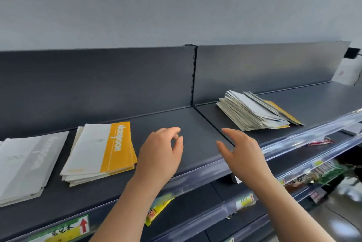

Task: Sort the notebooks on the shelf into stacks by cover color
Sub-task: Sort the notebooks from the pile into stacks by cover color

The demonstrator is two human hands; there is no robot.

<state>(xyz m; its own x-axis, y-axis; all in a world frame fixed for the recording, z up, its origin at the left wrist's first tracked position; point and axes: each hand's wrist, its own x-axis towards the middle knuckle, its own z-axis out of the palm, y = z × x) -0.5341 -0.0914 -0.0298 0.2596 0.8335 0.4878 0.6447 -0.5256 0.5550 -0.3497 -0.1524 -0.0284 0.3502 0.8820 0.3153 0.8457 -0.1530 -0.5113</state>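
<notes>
Saw shelf joint (211, 123) between my left hand (160, 153), right hand (242, 150), both loose, empty; fanned grey-yellow pile (252, 112) sat at 2 o'clock.

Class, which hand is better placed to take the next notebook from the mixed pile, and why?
Probably the right hand: it is open, empty and nearer the mixed pile. The left hand, also empty, hangs farther off, beside the yellow stack.

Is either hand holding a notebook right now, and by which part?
Nothing is held; the left hand and right hand hover empty above the shelf.
</notes>
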